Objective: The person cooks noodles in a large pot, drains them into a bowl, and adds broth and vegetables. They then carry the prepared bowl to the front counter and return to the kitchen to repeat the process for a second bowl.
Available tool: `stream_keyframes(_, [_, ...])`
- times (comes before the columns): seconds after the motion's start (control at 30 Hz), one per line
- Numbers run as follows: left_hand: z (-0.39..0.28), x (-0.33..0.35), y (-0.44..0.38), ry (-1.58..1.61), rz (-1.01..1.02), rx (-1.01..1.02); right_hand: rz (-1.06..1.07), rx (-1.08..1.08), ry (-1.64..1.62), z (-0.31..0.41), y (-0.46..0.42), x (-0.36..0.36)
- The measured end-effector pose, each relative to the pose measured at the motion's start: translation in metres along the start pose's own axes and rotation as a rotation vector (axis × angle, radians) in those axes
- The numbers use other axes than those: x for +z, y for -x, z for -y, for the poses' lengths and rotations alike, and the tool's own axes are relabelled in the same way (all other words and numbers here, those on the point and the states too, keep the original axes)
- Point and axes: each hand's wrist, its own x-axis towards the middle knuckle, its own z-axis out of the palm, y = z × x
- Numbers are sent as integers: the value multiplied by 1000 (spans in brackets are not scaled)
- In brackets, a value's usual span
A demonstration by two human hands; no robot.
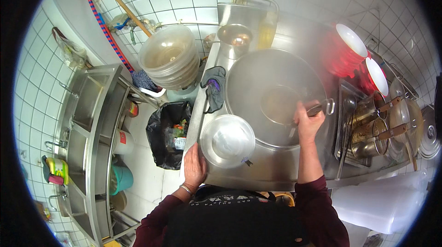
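Observation:
My right hand (308, 121) grips the handle of a round utensil, perhaps a skimmer or strainer (278, 105), inside a large steaming metal pot (238, 88). Steam blurs the pot's contents and the utensil's round part. My left hand (194, 165) rests on the front-left edge of the stainless steel counter (272, 176), holding nothing. Just beside its fingers is a round, shiny metal lid or bowl (228, 141), close against the pot. A grey cloth (215, 88) hangs over the counter's left edge.
Behind the pot stand a small metal pot (235, 39) and a bottle of yellow liquid (266, 31). Stacked red-and-white bowls (352, 41) and mesh strainer baskets (369, 136) are right. Left are a black-lined bin (164, 157), stacked clear basins (169, 53) and a steel sink (91, 95).

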Motion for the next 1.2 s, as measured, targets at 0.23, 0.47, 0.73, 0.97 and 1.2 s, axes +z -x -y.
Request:
stream_keyframes(0.23, [3,2,-2,-20,32,16,127,-521,532,-12,29,-17])
stream_keyframes(0.47, [7,-12,-2,422,51,-291,9,174,-151,-15,15,-39])
stream_keyframes(0.73, [-8,-20,-9,679,139,-553,84,-107,194,-26,16,5])
stream_keyframes(0.97, [-21,-22,-15,961,258,-694,17,-77,11,5,42,-24])
stream_keyframes(1.2, [-16,-19,-21,1014,271,-721,96,-60,197,-22,29,-3])
